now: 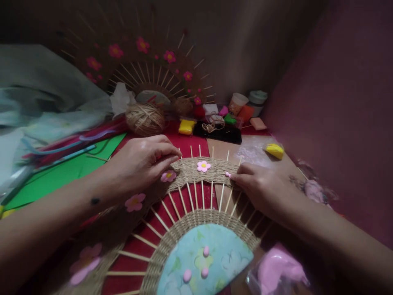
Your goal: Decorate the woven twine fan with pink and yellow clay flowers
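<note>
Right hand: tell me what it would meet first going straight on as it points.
Past the small pink piece it touches, the right hand would probably meet the nearest pink flower, though depth is unclear.

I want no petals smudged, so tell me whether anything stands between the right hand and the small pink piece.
Nothing visible does: the right hand touches the pink piece on the band. The nearest flower lies aside, to the left.

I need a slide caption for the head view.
Left hand and right hand at a fan-shaped weaving with pink flowers, the right touching a small pink piece.
</note>
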Available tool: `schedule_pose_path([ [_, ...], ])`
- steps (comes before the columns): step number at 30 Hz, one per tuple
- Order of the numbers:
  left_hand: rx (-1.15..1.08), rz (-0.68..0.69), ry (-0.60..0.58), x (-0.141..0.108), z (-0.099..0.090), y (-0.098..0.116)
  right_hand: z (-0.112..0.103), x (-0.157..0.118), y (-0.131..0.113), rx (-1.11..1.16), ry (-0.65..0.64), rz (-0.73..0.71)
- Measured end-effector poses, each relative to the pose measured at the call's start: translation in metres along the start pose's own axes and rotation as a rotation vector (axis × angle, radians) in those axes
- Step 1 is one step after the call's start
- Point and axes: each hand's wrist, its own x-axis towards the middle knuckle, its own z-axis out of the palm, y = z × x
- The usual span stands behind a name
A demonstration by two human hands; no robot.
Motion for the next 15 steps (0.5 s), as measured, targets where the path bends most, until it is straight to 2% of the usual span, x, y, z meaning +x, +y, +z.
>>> schedule_pose_path([
  [5, -0.001, 0.032, 0.011, -0.002, -0.002, 0.001, -0.005, -0.003, 0.0, 0.013, -0.054, -0.029],
  [11, 0.002, 0.048, 0.013, -0.002, -0.002, 0.002, -0.012, -0.003, 0.004, -0.021, 0.074, -0.04],
  [13, 0.003, 0.046, 0.014, -0.002, -0.003, 0.004, -0.018, -0.007, -0.002, -0.003, 0.093, -0.045],
  [15, 0.016, 0.032, 0.011, -0.001, -0.004, 0.007, -0.025, -0.014, -0.016, 0.134, 0.061, -0.073],
])
